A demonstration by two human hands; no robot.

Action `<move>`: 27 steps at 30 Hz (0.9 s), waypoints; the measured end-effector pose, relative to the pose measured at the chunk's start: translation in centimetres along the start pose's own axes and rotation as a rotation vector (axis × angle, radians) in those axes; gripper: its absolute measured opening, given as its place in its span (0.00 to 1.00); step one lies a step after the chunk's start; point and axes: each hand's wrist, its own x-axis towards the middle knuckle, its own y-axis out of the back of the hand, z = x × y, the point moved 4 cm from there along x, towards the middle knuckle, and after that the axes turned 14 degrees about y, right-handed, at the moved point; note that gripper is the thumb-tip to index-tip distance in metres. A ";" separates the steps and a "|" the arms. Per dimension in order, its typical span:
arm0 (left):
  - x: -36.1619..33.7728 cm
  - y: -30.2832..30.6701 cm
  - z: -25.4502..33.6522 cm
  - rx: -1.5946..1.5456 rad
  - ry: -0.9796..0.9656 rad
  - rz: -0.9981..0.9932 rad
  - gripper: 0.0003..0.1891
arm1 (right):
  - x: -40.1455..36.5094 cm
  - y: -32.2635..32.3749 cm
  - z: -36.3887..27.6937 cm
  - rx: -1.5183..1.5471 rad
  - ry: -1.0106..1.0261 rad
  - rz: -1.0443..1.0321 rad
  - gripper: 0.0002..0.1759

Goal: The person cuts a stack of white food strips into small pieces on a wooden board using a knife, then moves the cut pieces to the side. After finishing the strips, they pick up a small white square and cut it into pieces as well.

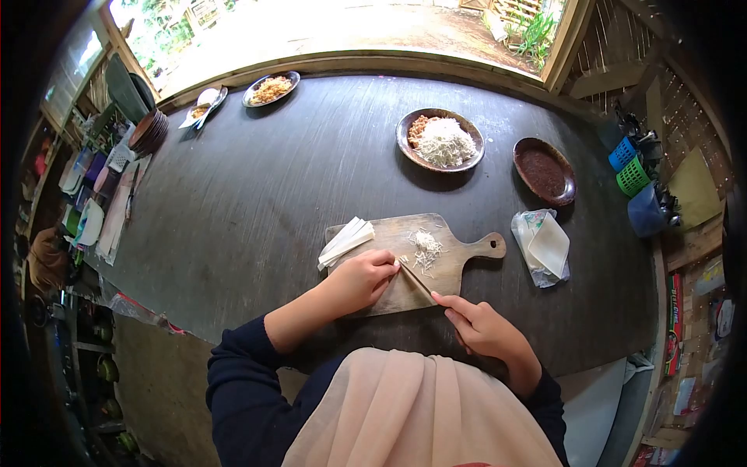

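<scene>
The dark bench (257, 194) carries the cutting board (459, 261) close to you, within easy reach. Your left hand (359, 280) presses on it with fingers curled together to steady the cut. Your right hand (482, 327) is clamped on the knife (418, 282), slanted beside the white shreds (426, 245).

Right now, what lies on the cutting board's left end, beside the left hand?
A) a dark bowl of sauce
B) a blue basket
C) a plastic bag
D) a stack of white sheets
D: the stack of white sheets lies on the left end of the cutting board, just beyond the left hand, while the right hand grips the knife.
</scene>
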 end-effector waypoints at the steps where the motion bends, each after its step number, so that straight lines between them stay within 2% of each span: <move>1: 0.0 0.1 0.0 -0.004 -0.008 0.006 0.11 | 0.1 -0.3 0.1 -0.018 0.035 0.017 0.23; 18: -0.2 -0.2 -0.1 0.047 -0.007 -0.001 0.12 | 0.5 -0.4 0.2 -0.024 -0.017 0.046 0.21; 20: -0.1 -0.2 0.1 0.046 -0.020 -0.013 0.12 | 0.8 -0.8 0.5 -0.149 0.152 0.087 0.21; 21: -0.1 -0.1 0.2 0.045 -0.018 -0.017 0.12 | 0.6 -0.5 0.3 -0.148 0.147 0.090 0.21; 23: -0.1 -0.1 0.2 0.050 -0.010 -0.018 0.12 | 0.3 0.0 -0.1 -0.021 0.004 0.014 0.22; 27: -0.3 -0.3 0.2 0.085 0.001 0.015 0.13 | -0.3 0.9 -0.2 0.002 -0.055 -0.062 0.22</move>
